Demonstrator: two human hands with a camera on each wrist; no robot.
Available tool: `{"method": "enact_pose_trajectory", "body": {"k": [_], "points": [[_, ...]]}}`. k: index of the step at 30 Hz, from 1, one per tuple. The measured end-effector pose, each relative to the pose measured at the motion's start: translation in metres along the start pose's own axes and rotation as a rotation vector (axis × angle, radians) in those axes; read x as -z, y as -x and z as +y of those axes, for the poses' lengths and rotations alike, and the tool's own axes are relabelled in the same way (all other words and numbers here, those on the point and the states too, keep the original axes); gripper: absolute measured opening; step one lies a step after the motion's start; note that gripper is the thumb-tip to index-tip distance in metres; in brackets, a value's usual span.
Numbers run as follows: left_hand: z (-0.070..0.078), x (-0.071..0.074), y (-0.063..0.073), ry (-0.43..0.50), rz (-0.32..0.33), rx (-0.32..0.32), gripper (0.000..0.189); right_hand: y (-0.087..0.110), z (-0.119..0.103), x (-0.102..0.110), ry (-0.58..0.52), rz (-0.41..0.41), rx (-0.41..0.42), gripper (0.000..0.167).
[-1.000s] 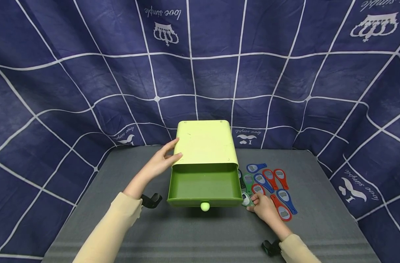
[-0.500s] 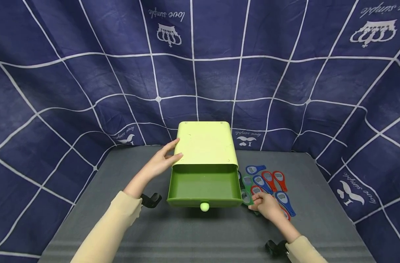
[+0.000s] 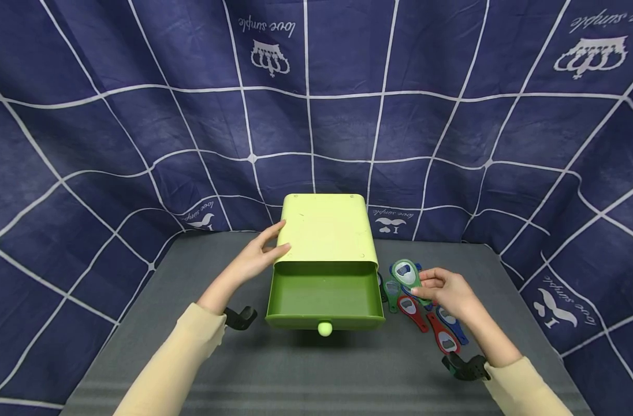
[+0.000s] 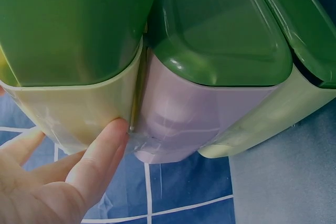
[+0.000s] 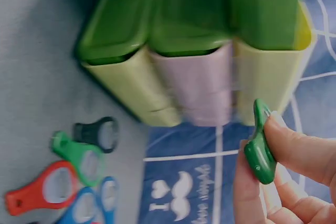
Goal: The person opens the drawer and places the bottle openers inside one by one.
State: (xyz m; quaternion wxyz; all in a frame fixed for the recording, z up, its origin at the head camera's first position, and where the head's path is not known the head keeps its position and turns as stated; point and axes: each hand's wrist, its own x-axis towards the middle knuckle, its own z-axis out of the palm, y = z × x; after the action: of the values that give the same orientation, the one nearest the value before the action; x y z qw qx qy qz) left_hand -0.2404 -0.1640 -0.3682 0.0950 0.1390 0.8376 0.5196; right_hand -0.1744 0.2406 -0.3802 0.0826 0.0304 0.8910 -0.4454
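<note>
A small light-green drawer cabinet (image 3: 324, 228) has its dark green top drawer (image 3: 324, 319) pulled out; no contents show inside it. My left hand (image 3: 249, 260) rests against the cabinet's upper left side, fingers spread. In the left wrist view the thumb (image 4: 107, 148) touches the yellowish casing of the top tier. My right hand (image 3: 449, 292) pinches a green bottle opener (image 3: 405, 273) between thumb and fingers, raised over the other openers. Seen edge-on in the right wrist view, that green opener (image 5: 260, 161) stands out past the fingertips.
Right of the cabinet lie several bottle openers, among them a red one (image 3: 443, 335), a blue one (image 3: 454, 326) and a green one (image 3: 392, 294). Below the top tier are a pink tier (image 4: 184, 114) and another light-green tier. A blue curtain (image 3: 342, 127) hangs behind the grey table (image 3: 316, 381).
The right hand has picked up the green bottle opener from beside the drawer and moved it up and away to the right. The left hand has stayed on the cabinet.
</note>
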Motion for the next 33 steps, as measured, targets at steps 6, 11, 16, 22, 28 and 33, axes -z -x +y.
{"method": "enact_pose_trajectory", "body": {"k": [6,11,16,22,28,33], "points": [[0.0,0.0,0.0,0.001,0.001,0.0,0.071,0.001,-0.027,0.01,-0.012,0.006,0.033,0.051],[0.0,0.0,0.0,0.001,0.004,-0.001,0.071,0.002,-0.051,0.011,-0.042,0.011,0.094,0.052],[0.001,0.0,0.001,0.008,0.005,-0.002,0.071,0.005,-0.075,0.002,-0.132,-0.04,0.176,0.048],[0.002,-0.002,0.001,0.013,0.004,-0.006,0.071,0.005,-0.092,-0.017,-0.171,-0.129,0.269,0.044],[0.001,-0.002,-0.001,0.003,0.003,-0.011,0.071,0.004,-0.099,-0.035,-0.137,-0.183,0.289,0.04],[0.0,-0.001,-0.002,-0.003,0.003,-0.007,0.071,0.004,-0.102,-0.051,-0.088,-0.216,0.313,0.034]]}}
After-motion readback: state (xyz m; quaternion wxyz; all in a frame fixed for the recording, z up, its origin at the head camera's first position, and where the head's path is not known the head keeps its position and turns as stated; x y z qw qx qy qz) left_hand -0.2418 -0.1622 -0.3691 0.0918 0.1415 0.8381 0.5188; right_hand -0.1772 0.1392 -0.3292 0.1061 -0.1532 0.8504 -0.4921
